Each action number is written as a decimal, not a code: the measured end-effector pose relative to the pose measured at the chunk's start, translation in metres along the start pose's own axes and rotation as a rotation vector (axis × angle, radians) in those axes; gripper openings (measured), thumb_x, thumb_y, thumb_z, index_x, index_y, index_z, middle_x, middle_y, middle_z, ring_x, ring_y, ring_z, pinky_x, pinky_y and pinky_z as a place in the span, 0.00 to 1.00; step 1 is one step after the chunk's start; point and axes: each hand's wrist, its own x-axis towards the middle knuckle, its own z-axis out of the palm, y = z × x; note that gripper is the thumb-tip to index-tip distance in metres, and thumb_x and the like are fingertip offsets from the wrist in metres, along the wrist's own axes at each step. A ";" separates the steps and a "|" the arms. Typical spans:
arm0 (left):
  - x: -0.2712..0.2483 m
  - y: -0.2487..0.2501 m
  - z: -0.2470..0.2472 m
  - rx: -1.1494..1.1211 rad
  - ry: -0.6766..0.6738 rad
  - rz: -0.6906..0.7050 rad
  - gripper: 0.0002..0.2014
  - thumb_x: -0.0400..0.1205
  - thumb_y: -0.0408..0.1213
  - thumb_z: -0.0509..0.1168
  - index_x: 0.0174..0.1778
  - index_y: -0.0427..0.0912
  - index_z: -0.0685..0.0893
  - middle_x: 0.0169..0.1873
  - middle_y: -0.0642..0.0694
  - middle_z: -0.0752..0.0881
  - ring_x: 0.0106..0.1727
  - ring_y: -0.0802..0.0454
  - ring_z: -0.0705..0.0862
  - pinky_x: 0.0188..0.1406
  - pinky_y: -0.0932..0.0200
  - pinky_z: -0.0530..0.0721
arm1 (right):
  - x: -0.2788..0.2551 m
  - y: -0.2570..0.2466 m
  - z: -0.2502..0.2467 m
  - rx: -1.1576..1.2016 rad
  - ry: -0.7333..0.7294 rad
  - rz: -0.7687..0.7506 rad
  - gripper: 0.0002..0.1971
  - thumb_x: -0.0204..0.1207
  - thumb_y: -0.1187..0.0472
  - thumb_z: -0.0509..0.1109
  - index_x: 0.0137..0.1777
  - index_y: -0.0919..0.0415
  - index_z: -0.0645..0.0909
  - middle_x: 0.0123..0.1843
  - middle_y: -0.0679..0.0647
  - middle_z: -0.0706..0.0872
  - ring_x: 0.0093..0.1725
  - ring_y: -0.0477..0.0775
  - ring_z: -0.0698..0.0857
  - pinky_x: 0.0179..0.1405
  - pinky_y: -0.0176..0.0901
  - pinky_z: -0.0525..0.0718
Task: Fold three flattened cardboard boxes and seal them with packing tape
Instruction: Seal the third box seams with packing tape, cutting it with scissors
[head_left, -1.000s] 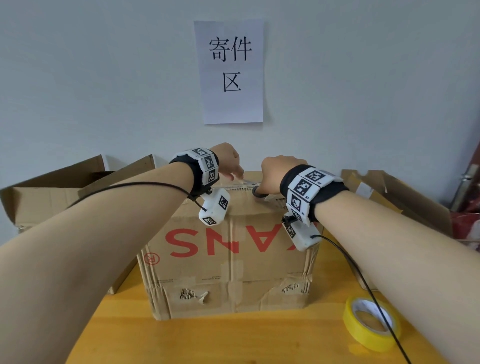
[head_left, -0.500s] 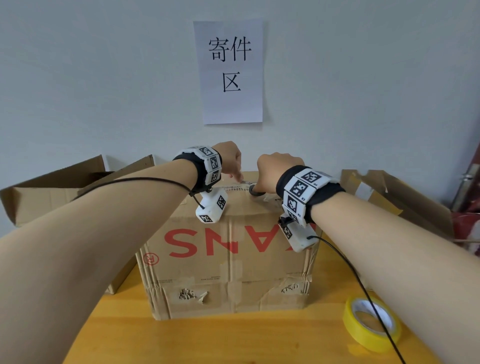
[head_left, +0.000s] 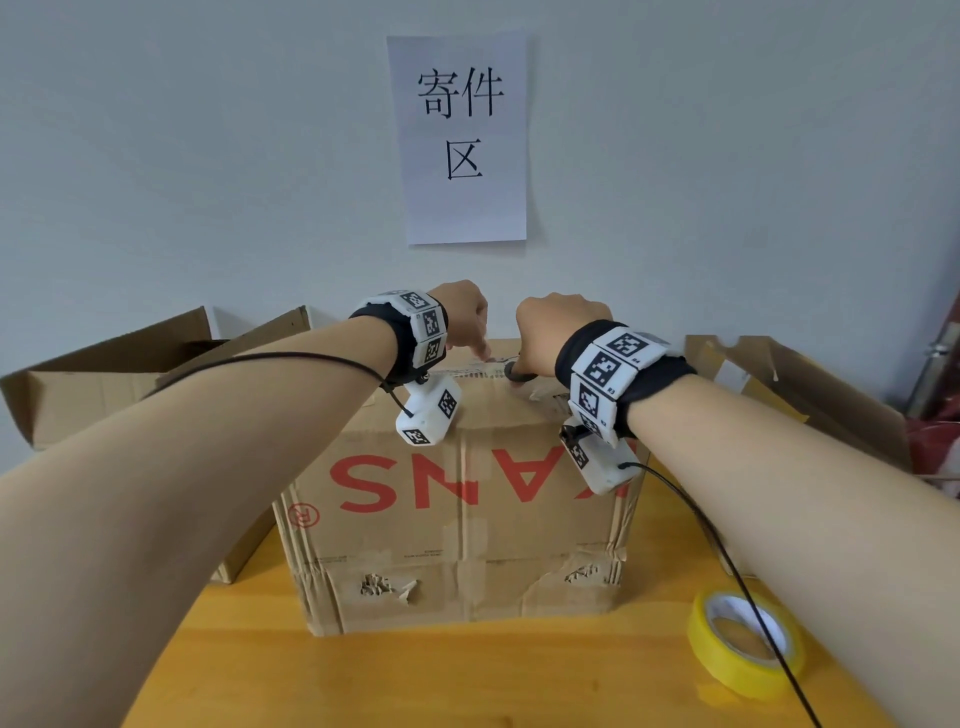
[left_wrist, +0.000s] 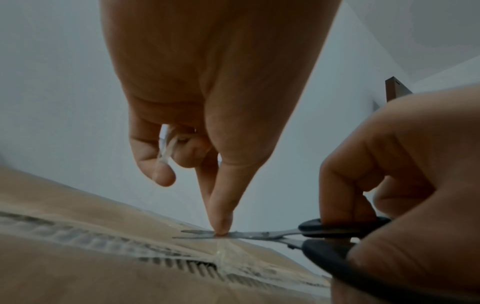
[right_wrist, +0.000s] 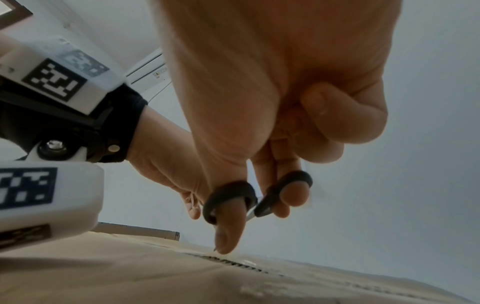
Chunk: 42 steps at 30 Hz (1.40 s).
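Note:
A folded cardboard box with red letters stands in the middle of the table. Clear tape runs along its top seam. Both hands are over the far top edge. My left hand pinches the clear tape with thumb and finger, tips pointing down right at the scissor blades. A crumpled bit of tape shows among its curled fingers. My right hand grips black-handled scissors, thumb and a finger through the loops. The blades lie nearly closed just above the box top.
A yellow tape roll lies on the wooden table at the front right. Open cardboard boxes stand behind on the left and on the right. A paper sign hangs on the wall close behind.
Both hands stay at the box's far top edge. The right hand with the scissors has risen slightly and drawn a little nearer the left hand.

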 end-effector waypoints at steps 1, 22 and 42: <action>0.000 0.001 0.000 -0.002 -0.001 0.004 0.18 0.71 0.37 0.82 0.31 0.44 0.76 0.30 0.48 0.84 0.29 0.50 0.80 0.33 0.57 0.77 | -0.001 0.001 0.000 -0.001 -0.007 0.003 0.24 0.71 0.42 0.80 0.35 0.57 0.70 0.34 0.52 0.80 0.29 0.52 0.77 0.29 0.42 0.74; 0.001 -0.009 -0.006 -0.022 0.000 -0.038 0.18 0.71 0.36 0.82 0.31 0.44 0.75 0.39 0.44 0.88 0.37 0.48 0.84 0.41 0.54 0.82 | 0.007 0.001 -0.004 0.030 -0.020 0.000 0.24 0.71 0.43 0.81 0.36 0.58 0.72 0.34 0.52 0.81 0.29 0.52 0.78 0.27 0.40 0.72; -0.038 0.034 -0.005 -0.379 0.006 0.026 0.09 0.77 0.40 0.78 0.46 0.46 0.84 0.42 0.50 0.89 0.38 0.54 0.86 0.41 0.54 0.89 | -0.044 0.092 0.006 0.306 0.031 0.350 0.22 0.69 0.39 0.80 0.38 0.60 0.87 0.33 0.52 0.90 0.31 0.55 0.85 0.29 0.41 0.77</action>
